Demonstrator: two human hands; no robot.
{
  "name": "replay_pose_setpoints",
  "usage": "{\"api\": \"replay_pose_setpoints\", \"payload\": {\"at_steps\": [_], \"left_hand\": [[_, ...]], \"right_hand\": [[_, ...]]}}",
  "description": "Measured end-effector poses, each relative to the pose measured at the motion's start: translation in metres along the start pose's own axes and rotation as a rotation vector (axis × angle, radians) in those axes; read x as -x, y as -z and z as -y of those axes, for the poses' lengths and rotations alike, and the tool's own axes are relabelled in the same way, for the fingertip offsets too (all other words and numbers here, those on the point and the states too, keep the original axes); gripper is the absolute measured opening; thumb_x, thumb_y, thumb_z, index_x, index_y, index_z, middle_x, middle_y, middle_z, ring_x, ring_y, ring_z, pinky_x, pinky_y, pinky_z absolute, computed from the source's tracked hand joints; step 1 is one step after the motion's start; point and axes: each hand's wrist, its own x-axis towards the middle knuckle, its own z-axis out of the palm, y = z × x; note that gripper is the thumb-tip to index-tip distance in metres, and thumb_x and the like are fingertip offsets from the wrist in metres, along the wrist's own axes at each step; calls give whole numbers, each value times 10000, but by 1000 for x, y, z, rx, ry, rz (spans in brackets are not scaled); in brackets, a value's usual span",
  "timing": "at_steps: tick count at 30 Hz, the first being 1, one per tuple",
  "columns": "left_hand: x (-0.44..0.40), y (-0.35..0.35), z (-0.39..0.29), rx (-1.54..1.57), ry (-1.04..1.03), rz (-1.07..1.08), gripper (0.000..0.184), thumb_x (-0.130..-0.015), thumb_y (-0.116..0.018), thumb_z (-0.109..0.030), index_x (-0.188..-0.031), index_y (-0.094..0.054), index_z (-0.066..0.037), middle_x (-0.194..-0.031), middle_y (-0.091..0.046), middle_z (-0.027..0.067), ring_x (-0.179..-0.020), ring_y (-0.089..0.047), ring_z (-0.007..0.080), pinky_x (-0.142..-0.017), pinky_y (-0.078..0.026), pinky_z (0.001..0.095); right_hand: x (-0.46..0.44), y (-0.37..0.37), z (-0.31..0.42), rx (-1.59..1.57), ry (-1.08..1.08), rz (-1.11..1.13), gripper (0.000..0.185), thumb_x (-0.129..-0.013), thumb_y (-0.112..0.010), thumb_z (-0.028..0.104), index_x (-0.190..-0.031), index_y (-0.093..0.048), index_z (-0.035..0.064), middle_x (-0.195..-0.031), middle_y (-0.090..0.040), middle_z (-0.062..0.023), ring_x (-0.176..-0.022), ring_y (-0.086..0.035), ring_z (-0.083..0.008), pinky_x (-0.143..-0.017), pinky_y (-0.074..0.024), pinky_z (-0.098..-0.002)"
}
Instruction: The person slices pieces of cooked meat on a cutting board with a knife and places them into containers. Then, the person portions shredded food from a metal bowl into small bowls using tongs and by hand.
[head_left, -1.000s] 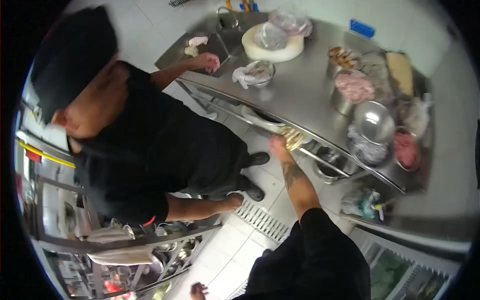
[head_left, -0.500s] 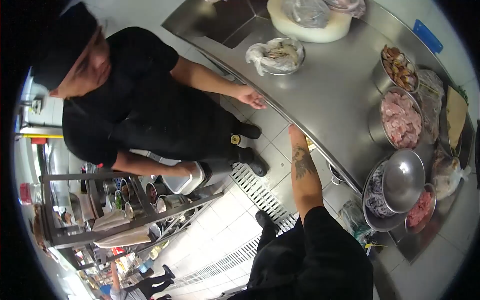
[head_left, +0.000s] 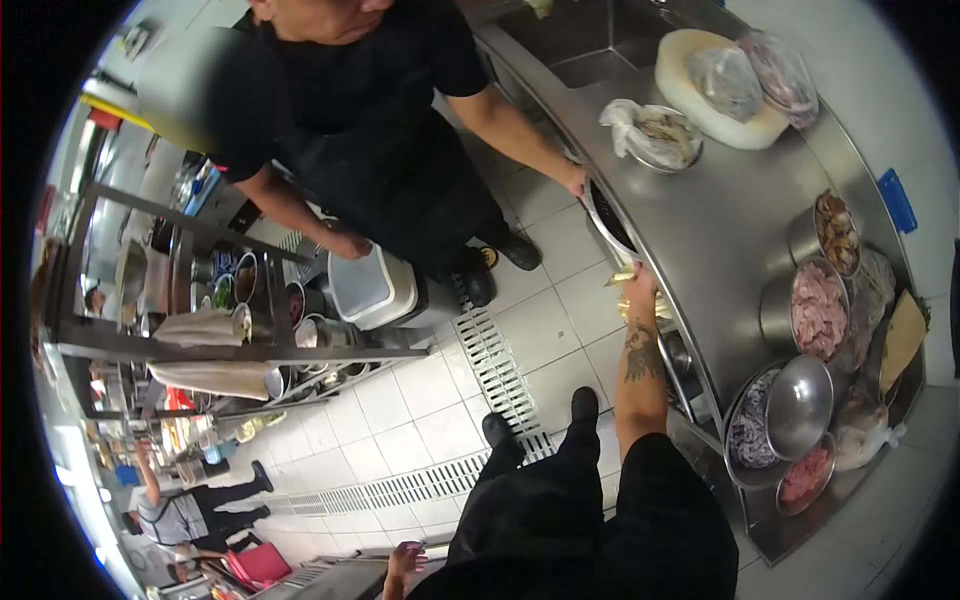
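Observation:
My right hand (head_left: 639, 287), on a tattooed forearm, reaches to the counter's front edge. Its fingers close at the near end of a metal pan (head_left: 601, 222) with a dark inside, partly hidden under the counter. A pale yellow piece (head_left: 622, 275) shows by those fingers; I cannot tell whether it is held. At the pan's far end, a co-worker's hand (head_left: 575, 181) grips the rim. Low at the left of my body, my left hand (head_left: 403, 564) has curled fingers, with a small purplish spot at the fingertips that I cannot identify.
On the steel counter (head_left: 690, 270) stand a bowl of shrimp (head_left: 668, 138), a pot of clams (head_left: 836, 235), a pot of pale meat (head_left: 819, 310) and a large bowl (head_left: 740, 470). The co-worker (head_left: 370, 130) stands ahead; a lidded white bin (head_left: 372, 285) and rack (head_left: 250, 355) are left.
The co-worker's hand has moved onto the pan, which now shows at the counter edge. My right hand has come into sight at its near end. My left hand has entered view.

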Motion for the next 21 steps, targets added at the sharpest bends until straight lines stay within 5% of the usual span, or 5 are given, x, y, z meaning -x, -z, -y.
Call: {"api": "replay_pose_setpoints", "payload": {"at_steps": [5,6,11,13,21], "left_hand": [[-7,4,73,21,11,-32,222,-985,-583,-226,-1151,-595,-79,-943,-682,101,-774,-696,239,-606,-554,393],[-25,11,114,80,90,-47,225,-977,-597,-222,-1144,-597,-71,-946,-681,113,-772,-695,245,-615,-558,401],[-42,-5,183,200,9,-92,230,-963,-604,-199,-1136,-597,-47,-952,-672,158,-768,-692,273,-640,-569,415],[-44,-9,172,206,227,-78,234,-963,-604,-186,-1149,-596,-43,-941,-674,158,-776,-696,260,-650,-579,406],[-87,-28,151,187,-148,9,288,-1007,-601,-223,-1132,-598,37,-980,-688,159,-834,-710,249,-727,-618,370]], "right_hand": [[109,-65,46,94,134,-220,343,-883,-650,40,-1211,-556,1,-1242,-612,-105,-1100,-613,-232,-825,-575,-349],[123,-63,46,8,137,-158,499,-772,-724,-25,-1220,-517,54,-1202,-591,-89,-1055,-612,-276,-845,-589,-468],[187,-57,40,224,64,-173,493,-781,-695,23,-1220,-532,176,-1172,-585,18,-1055,-557,-207,-791,-489,-448],[196,-49,33,232,4,-112,541,-807,-671,29,-1297,-551,225,-1256,-569,38,-1143,-541,-196,-928,-436,-552],[273,-64,48,487,-181,-58,435,-832,-659,65,-1250,-580,155,-1197,-607,-4,-1024,-604,-216,-765,-560,-445]]}}
